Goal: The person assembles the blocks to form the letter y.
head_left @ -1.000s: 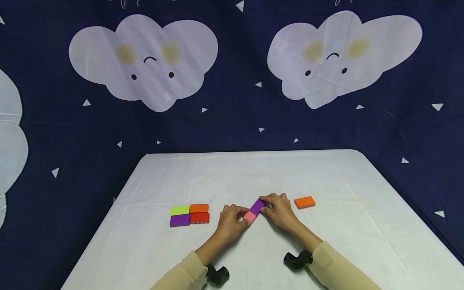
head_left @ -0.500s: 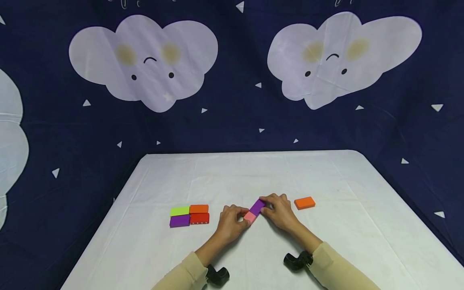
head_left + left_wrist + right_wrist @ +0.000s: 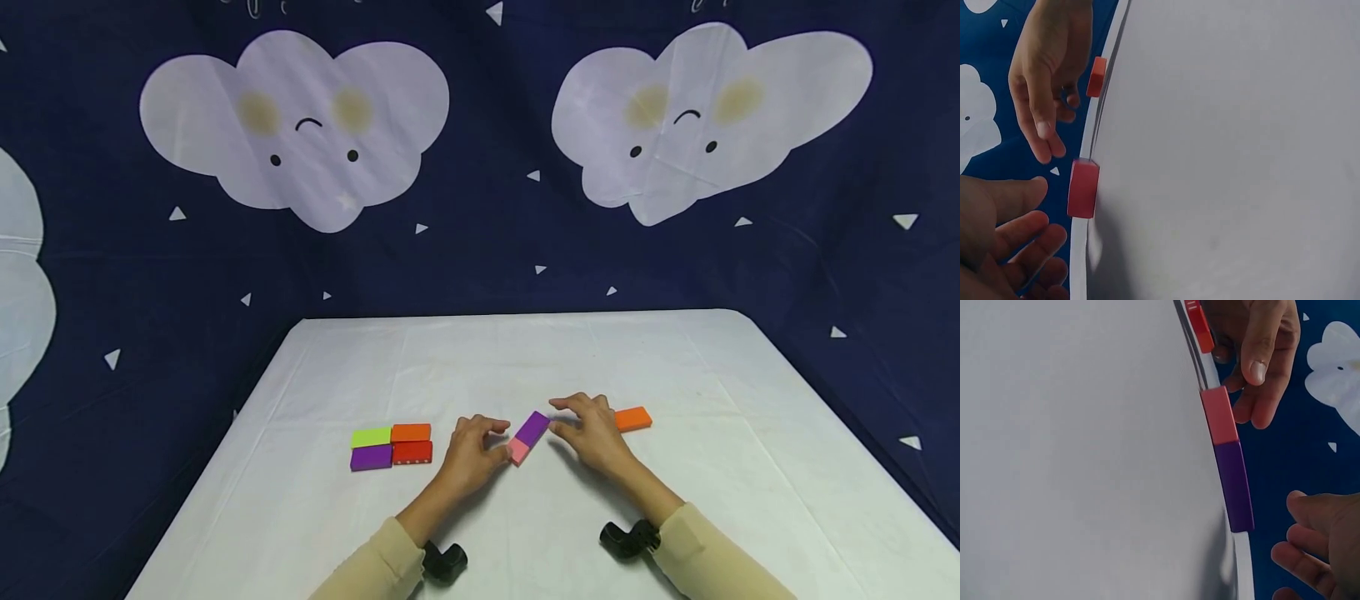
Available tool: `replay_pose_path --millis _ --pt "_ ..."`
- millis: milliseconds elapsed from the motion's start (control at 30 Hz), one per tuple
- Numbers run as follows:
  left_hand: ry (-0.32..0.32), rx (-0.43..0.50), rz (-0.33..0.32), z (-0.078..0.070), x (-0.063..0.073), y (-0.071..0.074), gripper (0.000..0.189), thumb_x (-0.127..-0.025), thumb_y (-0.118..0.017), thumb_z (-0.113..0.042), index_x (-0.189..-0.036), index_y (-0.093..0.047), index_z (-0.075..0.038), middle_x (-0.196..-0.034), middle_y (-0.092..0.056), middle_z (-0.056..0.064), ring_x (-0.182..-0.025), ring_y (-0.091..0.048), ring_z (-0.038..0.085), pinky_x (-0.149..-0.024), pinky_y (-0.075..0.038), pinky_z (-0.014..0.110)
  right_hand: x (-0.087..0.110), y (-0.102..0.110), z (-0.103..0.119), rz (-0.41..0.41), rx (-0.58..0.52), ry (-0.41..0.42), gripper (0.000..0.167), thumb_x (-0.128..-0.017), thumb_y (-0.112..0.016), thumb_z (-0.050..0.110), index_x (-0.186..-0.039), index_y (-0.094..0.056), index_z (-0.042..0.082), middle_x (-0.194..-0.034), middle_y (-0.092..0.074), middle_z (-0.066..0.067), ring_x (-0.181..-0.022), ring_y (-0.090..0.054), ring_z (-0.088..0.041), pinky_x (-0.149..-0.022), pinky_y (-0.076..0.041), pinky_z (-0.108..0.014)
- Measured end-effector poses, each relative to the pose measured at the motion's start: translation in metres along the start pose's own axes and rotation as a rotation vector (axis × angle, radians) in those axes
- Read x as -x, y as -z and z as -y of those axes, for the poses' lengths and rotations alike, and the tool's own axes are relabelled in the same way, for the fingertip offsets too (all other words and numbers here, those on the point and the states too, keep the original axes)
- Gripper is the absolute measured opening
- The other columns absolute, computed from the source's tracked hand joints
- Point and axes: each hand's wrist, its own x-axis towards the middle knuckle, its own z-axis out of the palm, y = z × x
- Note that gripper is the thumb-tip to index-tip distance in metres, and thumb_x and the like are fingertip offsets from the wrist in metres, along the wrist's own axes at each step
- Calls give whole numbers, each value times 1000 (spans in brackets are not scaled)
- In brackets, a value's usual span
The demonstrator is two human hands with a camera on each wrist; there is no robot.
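Note:
A pink block [image 3: 517,452] and a purple block [image 3: 533,428] lie end to end in a slanting row on the white table. Just left of the pink block, my left hand [image 3: 472,454] has its thumb and fingers spread apart, the thumb tip close to the block's side. My right hand [image 3: 592,433] hovers at the right of the purple block, thumb and forefinger parted with nothing between them. The right wrist view shows the pink [image 3: 1220,414] and purple [image 3: 1235,487] ends meeting, with both hands off to their side.
Left on the table sits a tight cluster: a lime green block [image 3: 371,437], an orange block [image 3: 411,432], a purple block [image 3: 371,457] and a red block [image 3: 412,452] with white dots. Another orange block [image 3: 634,418] lies behind my right hand, partly covered. A dark blue cloud-print cloth [image 3: 480,250] hangs behind.
Both hands have let go of the pink and purple blocks and opened their fingers. The right hand has shifted right, the left slightly left; the blocks lie nearly where they were.

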Motion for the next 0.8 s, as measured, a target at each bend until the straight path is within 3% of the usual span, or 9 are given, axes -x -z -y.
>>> replay_pose_path --millis 500,800 --pt "-136 -57 120 3 -13 4 32 -80 -71 -11 -112 -69 -11 -115 -68 3 -100 -50 20 -87 -39 35 6 24 -18 -49 26 2 33 -80 -73 22 -112 -69 13 -109 -68 -6 -86 -44 -22 -74 -33 -31" --pt "-161 -52 187 2 -22 3 35 -82 -70 -13 -117 -67 -12 -121 -66 3 -104 -48 20 -90 -37 36 6 35 -31 -78 52 -4 34 -79 -74 20 -112 -69 11 -93 -64 -8 -81 -38 -22 -76 -25 -37"
